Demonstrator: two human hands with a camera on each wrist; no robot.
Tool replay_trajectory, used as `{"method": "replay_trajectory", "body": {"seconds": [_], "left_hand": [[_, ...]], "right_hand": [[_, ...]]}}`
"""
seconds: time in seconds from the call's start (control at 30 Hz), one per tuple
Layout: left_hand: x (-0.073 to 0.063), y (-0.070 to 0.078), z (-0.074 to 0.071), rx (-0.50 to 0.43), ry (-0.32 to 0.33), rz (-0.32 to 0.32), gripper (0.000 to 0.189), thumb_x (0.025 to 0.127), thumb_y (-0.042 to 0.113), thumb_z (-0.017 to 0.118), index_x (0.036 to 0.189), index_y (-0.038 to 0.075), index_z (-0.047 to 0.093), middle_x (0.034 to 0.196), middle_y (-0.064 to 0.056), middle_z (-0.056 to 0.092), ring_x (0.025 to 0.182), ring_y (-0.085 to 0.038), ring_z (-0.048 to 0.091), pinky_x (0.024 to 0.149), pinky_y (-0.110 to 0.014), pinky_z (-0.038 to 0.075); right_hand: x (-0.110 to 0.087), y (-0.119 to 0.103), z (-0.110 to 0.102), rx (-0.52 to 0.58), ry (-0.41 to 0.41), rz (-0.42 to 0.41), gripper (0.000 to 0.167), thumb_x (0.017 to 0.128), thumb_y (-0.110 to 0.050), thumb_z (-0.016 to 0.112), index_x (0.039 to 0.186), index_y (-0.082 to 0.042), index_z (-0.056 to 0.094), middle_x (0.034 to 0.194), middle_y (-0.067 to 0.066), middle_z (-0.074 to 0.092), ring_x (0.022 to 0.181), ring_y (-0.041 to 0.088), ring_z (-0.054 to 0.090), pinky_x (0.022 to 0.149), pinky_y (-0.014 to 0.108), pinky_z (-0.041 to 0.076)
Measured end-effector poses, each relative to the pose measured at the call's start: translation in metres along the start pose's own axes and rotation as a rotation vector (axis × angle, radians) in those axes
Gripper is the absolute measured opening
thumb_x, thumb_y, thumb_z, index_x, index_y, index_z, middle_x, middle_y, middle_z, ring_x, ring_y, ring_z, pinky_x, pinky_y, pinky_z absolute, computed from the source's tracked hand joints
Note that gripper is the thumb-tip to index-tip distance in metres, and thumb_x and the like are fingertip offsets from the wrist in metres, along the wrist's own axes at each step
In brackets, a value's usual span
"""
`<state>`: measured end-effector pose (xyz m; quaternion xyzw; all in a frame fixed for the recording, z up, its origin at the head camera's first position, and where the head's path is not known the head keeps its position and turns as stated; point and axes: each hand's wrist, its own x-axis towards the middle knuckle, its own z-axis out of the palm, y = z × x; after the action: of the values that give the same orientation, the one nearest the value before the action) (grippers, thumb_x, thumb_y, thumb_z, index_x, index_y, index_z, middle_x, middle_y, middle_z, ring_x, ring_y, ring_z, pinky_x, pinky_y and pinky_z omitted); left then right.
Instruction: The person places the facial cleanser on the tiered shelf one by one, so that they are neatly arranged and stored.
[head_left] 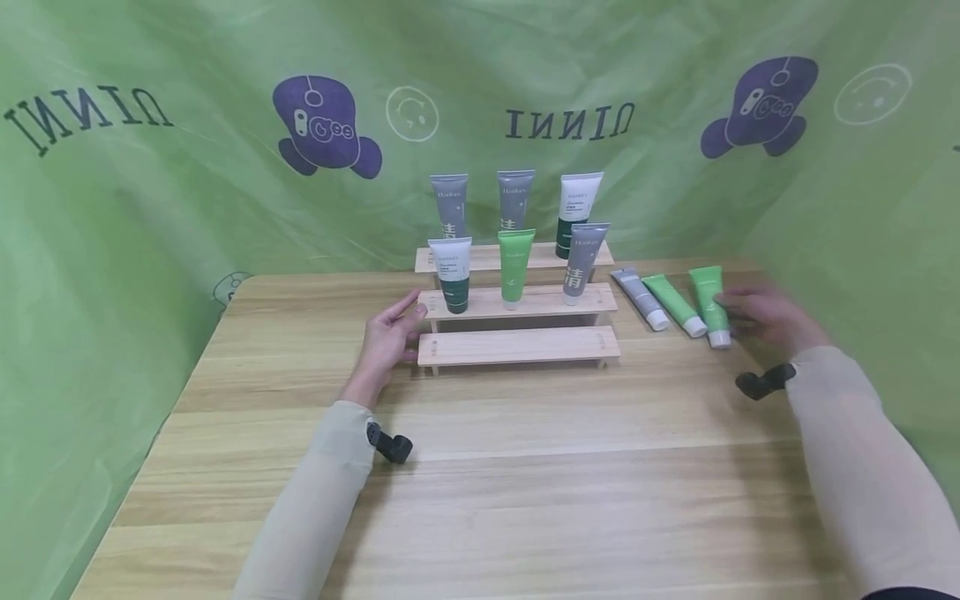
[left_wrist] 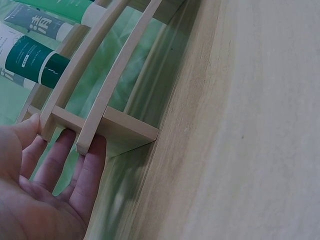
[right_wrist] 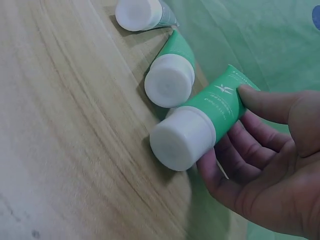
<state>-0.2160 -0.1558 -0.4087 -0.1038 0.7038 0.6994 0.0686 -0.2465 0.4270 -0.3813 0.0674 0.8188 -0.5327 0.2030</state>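
Note:
My left hand (head_left: 386,340) is at the left end of a three-tier wooden display rack (head_left: 517,346). In the left wrist view its thumb lies against the middle tier's end, and its fingers curl under the boards. At the right, my right hand (head_left: 772,312) holds a green squeeze tube (right_wrist: 220,102) with a white cap, thumb on top and fingers round the far side. Beside it lie another green tube (head_left: 675,304) and a grey tube (head_left: 640,298). The middle tier bears a white-and-dark-green tube (head_left: 452,275), a green tube (head_left: 516,265) and a grey tube (head_left: 583,262), caps down.
On the back tier stand two grey tubes (head_left: 450,200) (head_left: 515,200) and a white-and-dark-green tube (head_left: 577,208). A green printed curtain (head_left: 480,67) hangs behind and beside the wooden table (head_left: 525,483). Each sleeve carries a small black wrist camera (head_left: 392,443).

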Motion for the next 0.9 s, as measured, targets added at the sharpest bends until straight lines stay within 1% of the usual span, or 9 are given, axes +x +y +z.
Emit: {"method": "replay_trajectory", "body": {"seconds": [0.07, 0.27, 0.43, 0.5, 0.57, 0.63, 0.7, 0.8, 0.9], "left_hand": [[0.000, 0.000, 0.000, 0.002, -0.001, -0.002, 0.053, 0.096, 0.038, 0.069, 0.146, 0.034, 0.053, 0.138, -0.010, 0.061, 0.103, -0.028, 0.067, 0.076, -0.043, 0.063], [-0.001, 0.001, -0.001, 0.001, 0.009, -0.004, 0.051, 0.096, 0.037, 0.069, 0.145, 0.034, 0.054, 0.135, -0.012, 0.062, 0.102, -0.028, 0.068, 0.076, -0.042, 0.063], [0.000, 0.000, 0.000, -0.008, -0.006, 0.004, 0.054, 0.096, 0.037, 0.069, 0.147, 0.031, 0.052, 0.138, -0.011, 0.061, 0.103, -0.029, 0.068, 0.074, -0.042, 0.063], [0.000, 0.000, 0.000, -0.011, -0.009, 0.008, 0.054, 0.096, 0.037, 0.069, 0.147, 0.030, 0.052, 0.137, -0.012, 0.062, 0.103, -0.029, 0.068, 0.074, -0.042, 0.063], [0.000, -0.001, 0.000, -0.016, -0.007, 0.009, 0.053, 0.096, 0.036, 0.069, 0.146, 0.031, 0.053, 0.135, -0.011, 0.063, 0.102, -0.029, 0.069, 0.073, -0.042, 0.063], [0.001, -0.001, -0.001, -0.021, -0.006, 0.012, 0.052, 0.096, 0.035, 0.069, 0.146, 0.031, 0.054, 0.133, -0.012, 0.064, 0.099, -0.028, 0.069, 0.072, -0.042, 0.063], [0.001, 0.000, -0.001, -0.027, -0.004, 0.010, 0.051, 0.096, 0.034, 0.069, 0.145, 0.032, 0.055, 0.132, -0.011, 0.065, 0.098, -0.028, 0.070, 0.072, -0.042, 0.063], [0.001, 0.000, -0.001, -0.017, -0.004, 0.015, 0.052, 0.096, 0.035, 0.069, 0.146, 0.031, 0.053, 0.133, -0.011, 0.064, 0.099, -0.029, 0.068, 0.071, -0.041, 0.063], [0.001, -0.001, -0.001, -0.005, -0.005, 0.019, 0.054, 0.096, 0.036, 0.069, 0.147, 0.030, 0.052, 0.134, -0.012, 0.063, 0.101, -0.030, 0.067, 0.072, -0.042, 0.063]], "right_hand": [[-0.004, 0.000, 0.001, 0.016, 0.006, -0.005, 0.072, 0.105, -0.028, 0.054, 0.151, 0.014, 0.018, 0.094, -0.018, 0.062, 0.090, 0.000, 0.061, 0.084, 0.025, 0.057], [-0.012, -0.003, 0.003, 0.099, -0.020, -0.028, 0.072, 0.107, -0.024, 0.050, 0.152, 0.014, 0.009, 0.097, -0.016, 0.064, 0.092, 0.000, 0.062, 0.086, 0.025, 0.057], [-0.020, -0.002, 0.006, 0.074, -0.016, -0.071, 0.075, 0.107, -0.026, 0.050, 0.152, 0.015, 0.006, 0.099, -0.017, 0.062, 0.094, -0.001, 0.062, 0.087, 0.023, 0.056], [-0.024, -0.002, 0.009, 0.071, 0.009, -0.074, 0.075, 0.105, -0.027, 0.054, 0.152, 0.013, 0.011, 0.100, -0.017, 0.062, 0.094, 0.001, 0.063, 0.087, 0.023, 0.057], [-0.027, -0.002, 0.013, 0.100, 0.033, -0.078, 0.067, 0.104, -0.025, 0.057, 0.151, 0.008, 0.022, 0.100, -0.014, 0.063, 0.093, 0.005, 0.064, 0.086, 0.024, 0.057], [-0.030, -0.003, 0.017, 0.158, 0.048, -0.092, 0.053, 0.103, -0.020, 0.060, 0.143, 0.002, 0.034, 0.100, -0.012, 0.065, 0.092, 0.007, 0.066, 0.085, 0.025, 0.058], [-0.034, -0.004, 0.022, 0.225, 0.051, -0.120, 0.038, 0.102, -0.015, 0.062, 0.132, -0.003, 0.042, 0.100, -0.009, 0.066, 0.091, 0.009, 0.067, 0.083, 0.026, 0.059], [-0.040, -0.008, 0.032, 0.255, 0.051, -0.161, 0.031, 0.101, -0.012, 0.062, 0.126, -0.006, 0.044, 0.101, -0.008, 0.066, 0.091, 0.009, 0.067, 0.083, 0.026, 0.059], [-0.046, -0.012, 0.042, 0.200, 0.077, -0.188, 0.030, 0.101, -0.013, 0.063, 0.125, -0.007, 0.046, 0.104, -0.010, 0.065, 0.092, 0.007, 0.066, 0.085, 0.026, 0.059]]}}
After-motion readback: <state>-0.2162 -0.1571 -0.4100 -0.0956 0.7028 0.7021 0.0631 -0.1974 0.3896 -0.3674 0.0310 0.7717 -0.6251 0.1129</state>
